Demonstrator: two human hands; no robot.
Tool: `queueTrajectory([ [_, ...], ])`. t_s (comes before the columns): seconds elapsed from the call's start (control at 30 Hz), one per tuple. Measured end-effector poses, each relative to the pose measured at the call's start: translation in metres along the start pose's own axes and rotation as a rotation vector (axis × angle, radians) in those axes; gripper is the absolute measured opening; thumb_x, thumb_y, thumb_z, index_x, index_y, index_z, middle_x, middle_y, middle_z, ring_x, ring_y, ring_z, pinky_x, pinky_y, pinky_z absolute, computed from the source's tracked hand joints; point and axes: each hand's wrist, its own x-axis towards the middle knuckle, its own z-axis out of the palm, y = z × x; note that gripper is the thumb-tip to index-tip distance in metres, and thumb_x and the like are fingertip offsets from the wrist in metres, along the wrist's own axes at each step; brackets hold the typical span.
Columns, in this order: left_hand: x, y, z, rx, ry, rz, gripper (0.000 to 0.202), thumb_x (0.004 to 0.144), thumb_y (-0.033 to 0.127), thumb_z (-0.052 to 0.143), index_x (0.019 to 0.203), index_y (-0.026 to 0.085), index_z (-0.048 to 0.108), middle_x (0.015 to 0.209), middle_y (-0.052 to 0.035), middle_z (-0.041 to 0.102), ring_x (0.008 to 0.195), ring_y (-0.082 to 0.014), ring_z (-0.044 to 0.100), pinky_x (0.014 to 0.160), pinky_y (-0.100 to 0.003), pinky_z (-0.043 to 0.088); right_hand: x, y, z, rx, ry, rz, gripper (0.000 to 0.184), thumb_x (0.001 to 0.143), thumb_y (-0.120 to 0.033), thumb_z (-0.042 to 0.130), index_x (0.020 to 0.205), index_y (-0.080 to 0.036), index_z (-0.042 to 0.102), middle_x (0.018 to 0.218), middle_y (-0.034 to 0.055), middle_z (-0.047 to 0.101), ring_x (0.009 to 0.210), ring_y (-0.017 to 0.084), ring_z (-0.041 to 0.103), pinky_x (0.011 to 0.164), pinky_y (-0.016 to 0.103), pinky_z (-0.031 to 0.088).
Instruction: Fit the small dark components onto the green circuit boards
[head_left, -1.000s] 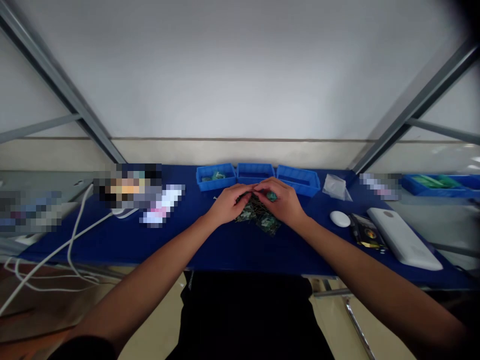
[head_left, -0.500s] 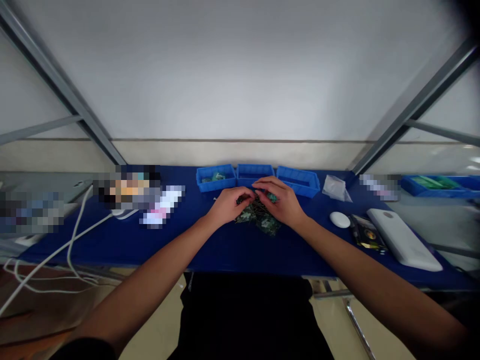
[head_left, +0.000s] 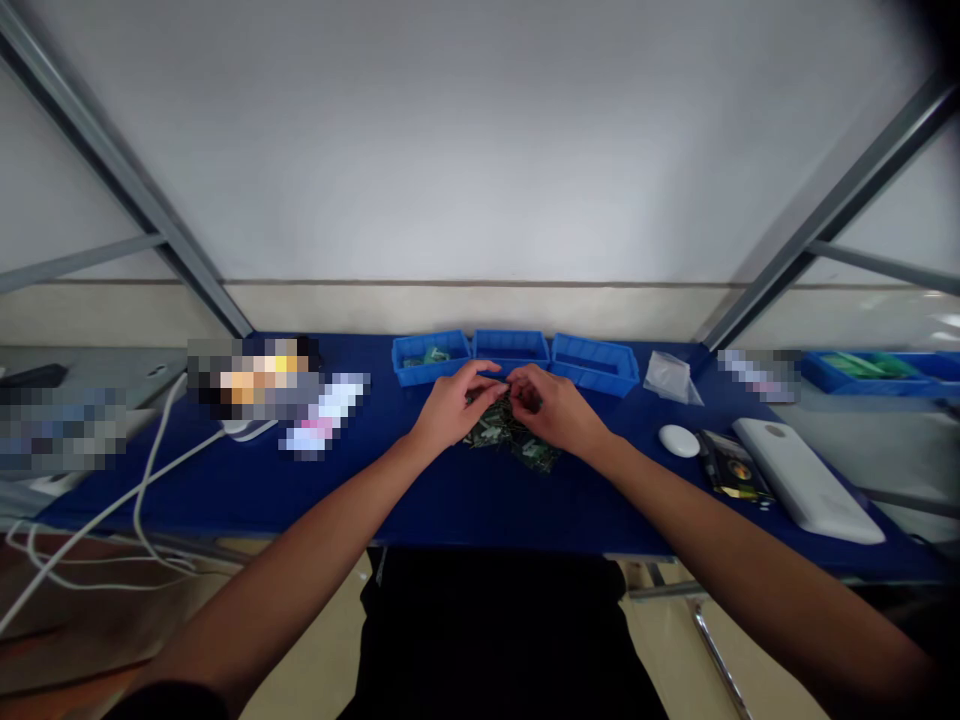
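Both hands meet over a heap of small green pieces with thin wire-like parts (head_left: 491, 432) on the blue table. My left hand (head_left: 448, 408) has its index finger lifted, while the thumb and another finger close toward the right fingertips. My right hand (head_left: 564, 410) is curled in a pinch against them. Whatever lies between the fingertips is too small to make out. A darker green clump (head_left: 536, 453) lies below the right hand. Just behind the hands stand a left blue bin (head_left: 431, 372) with pale green pieces inside, a middle blue bin (head_left: 511, 345) and a right blue bin (head_left: 596, 368).
On the right lie a clear plastic bag (head_left: 669, 376), a white round case (head_left: 679, 440), a black packet (head_left: 733, 465) and a long white device (head_left: 806, 480). White cables (head_left: 150, 480) cross the table's left end. Metal frame posts (head_left: 202, 270) rise at both sides.
My left index finger has lifted and straightened. My right fingers, stretched over the heap before, have curled into a pinch, and a teal piece seen under them no longer shows.
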Motion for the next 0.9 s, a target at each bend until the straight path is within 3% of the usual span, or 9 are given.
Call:
queueTrajectory([
  [0.07,0.0,0.0,-0.001,0.015,0.016,0.008,0.034,0.105,0.036,0.064,0.137,0.024,0.059,0.114,-0.0064,0.083,0.104,-0.023,0.081,0.094,-0.037,0.065,-0.001,0.0,-0.001,0.018,-0.017,-0.027,0.053,0.085,-0.005,0.062,0.134,-0.024,0.062,0.091,0.0009,0.067,0.068,0.015,0.061,0.068,0.03,0.054],
  [0.13,-0.001,-0.002,-0.002,0.026,0.026,0.014,0.037,0.107,0.037,0.061,0.141,0.024,0.057,0.115,-0.0071,0.082,0.106,-0.0235,0.081,0.095,-0.038,0.065,-0.001,0.0,-0.002,0.026,-0.003,-0.048,0.057,0.086,-0.004,0.059,0.138,-0.026,0.063,0.094,0.0023,0.065,0.07,0.016,0.061,0.07,0.032,0.056],
  [0.33,-0.004,-0.006,-0.001,0.037,-0.065,0.036,0.04,0.109,0.038,0.056,0.147,0.025,0.058,0.108,-0.0061,0.083,0.097,-0.0226,0.082,0.091,-0.036,0.066,0.0,-0.004,-0.004,0.051,0.134,0.013,0.027,0.093,-0.014,0.062,0.118,-0.025,0.069,0.091,0.0034,0.068,0.07,0.017,0.064,0.065,0.032,0.056],
  [0.43,-0.004,-0.003,0.001,0.05,-0.093,0.108,0.042,0.108,0.036,0.056,0.148,0.024,0.06,0.115,-0.0065,0.083,0.102,-0.0224,0.081,0.094,-0.035,0.064,0.0,-0.002,-0.001,0.083,0.167,0.025,0.006,0.097,-0.023,0.067,0.103,-0.024,0.069,0.089,0.0035,0.072,0.072,0.018,0.068,0.064,0.031,0.057],
  [0.57,-0.003,-0.001,0.005,0.075,-0.05,0.151,0.034,0.107,0.035,0.058,0.135,0.021,0.072,0.125,-0.0086,0.08,0.108,-0.0242,0.08,0.096,-0.036,0.065,-0.001,0.004,0.002,0.097,0.151,-0.03,0.001,0.098,-0.026,0.069,0.099,-0.024,0.07,0.095,0.0047,0.074,0.075,0.019,0.07,0.067,0.033,0.058],
  [0.7,0.0,-0.004,0.006,0.067,-0.028,0.164,0.032,0.104,0.033,0.061,0.132,0.021,0.074,0.127,-0.0095,0.08,0.109,-0.0246,0.079,0.098,-0.038,0.065,-0.001,0.007,0.002,0.133,0.084,-0.042,0.006,0.096,-0.022,0.072,0.102,-0.025,0.072,0.098,0.0046,0.072,0.077,0.018,0.07,0.069,0.033,0.059],
  [0.9,0.003,-0.014,0.004,0.006,-0.015,0.024,0.014,0.098,0.03,0.069,0.11,0.022,0.071,0.107,-0.0065,0.082,0.098,-0.0225,0.08,0.092,-0.039,0.065,-0.001,0.005,0.002,0.134,-0.007,-0.081,0.012,0.098,-0.02,0.072,0.107,-0.026,0.076,0.099,0.0041,0.074,0.08,0.017,0.07,0.071,0.031,0.059],
])
